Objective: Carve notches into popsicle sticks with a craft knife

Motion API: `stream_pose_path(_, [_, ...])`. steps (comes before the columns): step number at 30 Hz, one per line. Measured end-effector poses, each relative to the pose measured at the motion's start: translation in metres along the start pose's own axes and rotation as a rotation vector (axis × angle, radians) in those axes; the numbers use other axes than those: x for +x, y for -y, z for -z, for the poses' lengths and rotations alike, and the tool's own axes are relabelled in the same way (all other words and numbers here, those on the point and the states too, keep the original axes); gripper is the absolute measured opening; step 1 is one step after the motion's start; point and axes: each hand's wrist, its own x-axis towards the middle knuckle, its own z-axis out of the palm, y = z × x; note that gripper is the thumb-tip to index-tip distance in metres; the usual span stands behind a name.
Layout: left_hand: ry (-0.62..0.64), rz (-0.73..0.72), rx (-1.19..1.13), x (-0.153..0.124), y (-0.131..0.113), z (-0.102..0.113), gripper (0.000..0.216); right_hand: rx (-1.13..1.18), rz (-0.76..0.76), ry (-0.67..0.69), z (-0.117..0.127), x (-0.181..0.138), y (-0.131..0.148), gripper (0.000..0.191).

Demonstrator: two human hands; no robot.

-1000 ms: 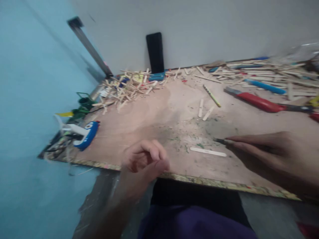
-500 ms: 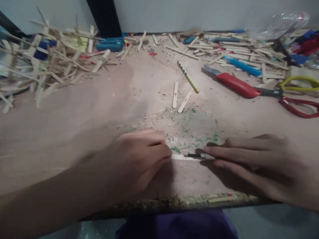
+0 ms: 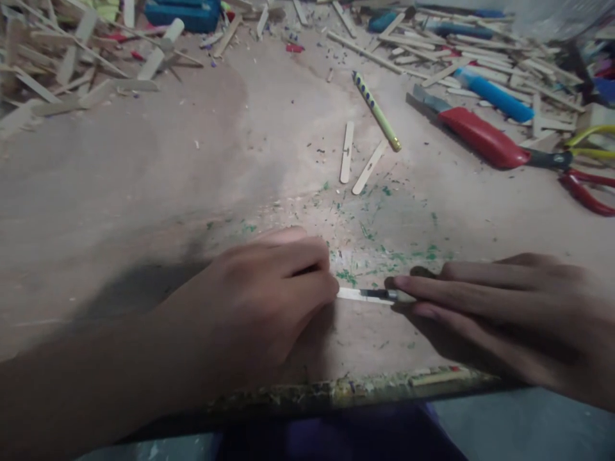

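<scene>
A pale wooden craft stick lies flat on the table near its front edge. My left hand is closed with its fingertips pressing the stick's left part, which is hidden beneath them. A slim craft knife is pinched in my right hand. Its dark blade rests along the stick, pointing left, and the fingers cover most of the handle. Beyond my hands lie two sticks, one upright in view and one slanted, each with a small mark or slot mid-length. A yellow pencil with blue dots lies beside them.
A red tool with a grey tip and loop handles lies at right. Behind it are a loose stick pile and a blue tube. Glued sticks and a teal box stand back left. Green shavings litter the table.
The view has tilted down and shifted slightly left, so the far items sit higher in it. The knife blade appears a little nearer my left fingertips. Both hands keep their grips.
</scene>
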Motion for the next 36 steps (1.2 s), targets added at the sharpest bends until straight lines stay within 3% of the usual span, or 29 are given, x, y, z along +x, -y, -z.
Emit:
stream_pose_path(6, [-0.002, -0.025, -0.006, -0.004, 0.004, -0.007, 0.036, 0.053, -0.039, -0.054, -0.001, 0.006, 0.011, 0.061])
stream_pose_path(9, [-0.099, -0.030, -0.026, -0.006, 0.006, -0.012, 0.032, 0.037, -0.043, -0.062, -0.002, 0.008, 0.011, 0.042])
stream_pose_path(12, [-0.107, -0.030, -0.016, -0.008, 0.007, -0.016, 0.032, 0.007, -0.026, -0.079, -0.001, 0.012, 0.009, 0.029])
stream_pose_path(22, [-0.084, -0.063, 0.054, -0.012, 0.007, -0.012, 0.032, 0.082, -0.145, -0.159, 0.005, 0.001, 0.014, 0.026])
stream_pose_path(28, [-0.014, -0.120, 0.120, -0.016, 0.001, -0.006, 0.026, 0.002, -0.014, -0.095, 0.009, 0.000, 0.019, 0.028])
stream_pose_path(36, [-0.031, -0.147, 0.089, -0.016, 0.007, -0.011, 0.021, -0.035, 0.024, -0.041, 0.012, 0.004, 0.021, 0.034])
